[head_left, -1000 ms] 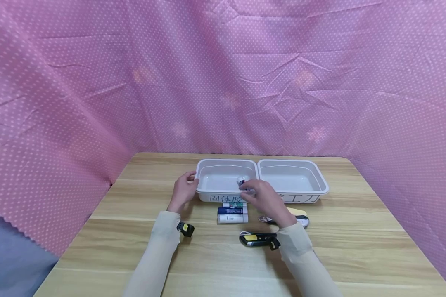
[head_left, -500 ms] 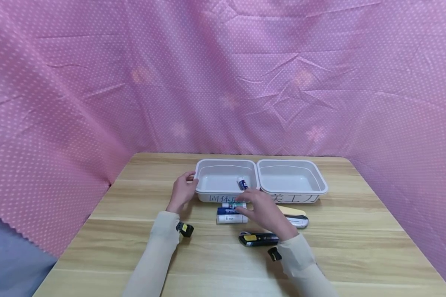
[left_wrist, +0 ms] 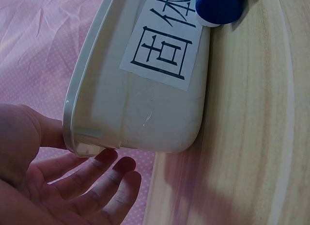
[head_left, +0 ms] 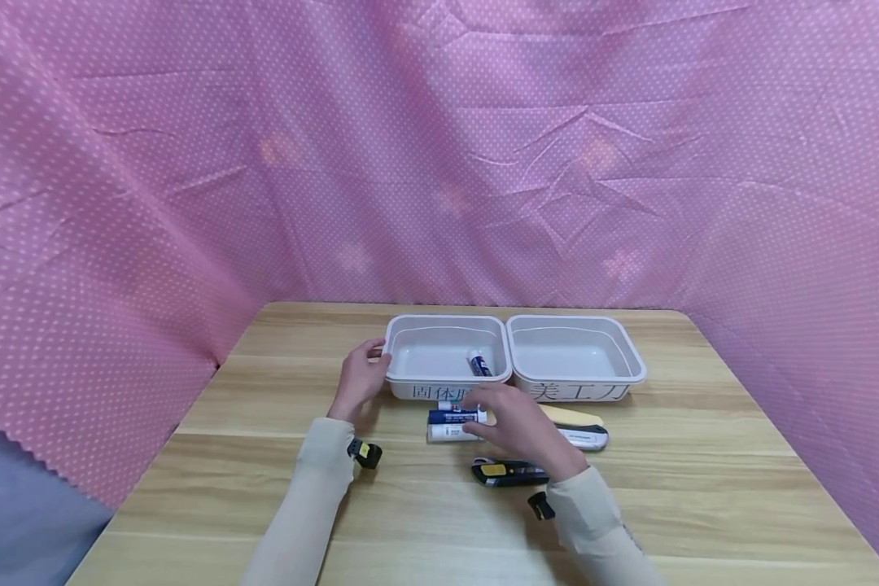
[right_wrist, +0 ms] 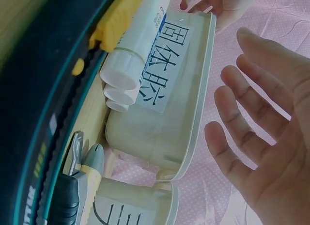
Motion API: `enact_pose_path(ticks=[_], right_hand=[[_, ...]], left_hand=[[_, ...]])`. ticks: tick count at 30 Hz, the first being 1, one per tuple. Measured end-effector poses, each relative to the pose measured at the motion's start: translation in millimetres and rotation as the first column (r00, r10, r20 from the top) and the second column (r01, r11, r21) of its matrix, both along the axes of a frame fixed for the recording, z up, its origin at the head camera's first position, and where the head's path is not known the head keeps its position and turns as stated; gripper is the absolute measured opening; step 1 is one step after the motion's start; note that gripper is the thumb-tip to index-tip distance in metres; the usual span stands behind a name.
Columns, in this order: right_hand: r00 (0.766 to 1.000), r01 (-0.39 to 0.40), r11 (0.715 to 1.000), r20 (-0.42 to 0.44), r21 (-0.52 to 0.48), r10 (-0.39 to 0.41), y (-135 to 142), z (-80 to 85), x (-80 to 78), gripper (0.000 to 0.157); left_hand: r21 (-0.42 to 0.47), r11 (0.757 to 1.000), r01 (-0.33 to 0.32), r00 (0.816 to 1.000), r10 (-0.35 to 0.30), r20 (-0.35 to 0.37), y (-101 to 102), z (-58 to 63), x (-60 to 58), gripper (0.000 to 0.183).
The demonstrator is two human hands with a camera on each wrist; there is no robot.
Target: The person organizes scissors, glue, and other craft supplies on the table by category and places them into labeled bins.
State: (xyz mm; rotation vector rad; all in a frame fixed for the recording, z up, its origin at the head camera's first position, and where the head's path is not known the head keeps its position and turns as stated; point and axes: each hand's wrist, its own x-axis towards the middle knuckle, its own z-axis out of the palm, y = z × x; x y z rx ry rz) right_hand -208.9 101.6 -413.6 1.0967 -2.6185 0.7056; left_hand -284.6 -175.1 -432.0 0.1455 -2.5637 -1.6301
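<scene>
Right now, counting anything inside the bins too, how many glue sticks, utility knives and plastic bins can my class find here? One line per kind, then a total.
Glue sticks: 4
Utility knives: 3
Plastic bins: 2
Total: 9

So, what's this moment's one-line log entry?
left hand: touching left bin; right hand: empty, near glue sticks; inside bin: one glue stick; cutters: on table

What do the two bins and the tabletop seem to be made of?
Left bin and right bin: probably plastic with a slight sheen, judging by the moulded rims and soft highlights. Tabletop: smooth wood or wood-look laminate; grain streaks show, but can't settle which.
</scene>
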Motion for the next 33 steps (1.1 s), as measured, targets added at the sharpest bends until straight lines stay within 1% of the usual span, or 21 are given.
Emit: enact_pose_path(ticks=[5, 11, 18, 33], right_hand=[[0.999, 0.000, 0.999, 0.046, 0.033, -0.002, -1, -0.7, 0.9, 0.030], [0.999, -0.009, 0.998, 0.048, 0.059, 0.006, 0, -4.9, -0.6, 0.029], [0.998, 0.006, 0.995, 0.055, 0.099, -0.012, 0, -10.5, -1.7, 0.028], [0.996, 0.028, 0.994, 0.080, 0.110, -0.037, 0, -15.0, -1.7, 0.026]], left_hand=[[-0.005, 1.000, -0.001, 1.000, 0.001, -0.005, 0, -0.6, -0.5, 0.046], [-0.008, 1.000, -0.001, 1.000, 0.001, -0.004, -1, -0.9, -0.5, 0.047], [-0.007, 1.000, 0.000, 1.000, 0.000, -0.011, -1, -1.8, 0.2, 0.047], [-0.008, 1.000, 0.001, 1.000, -0.001, -0.018, -1, -1.0, 0.7, 0.047]])
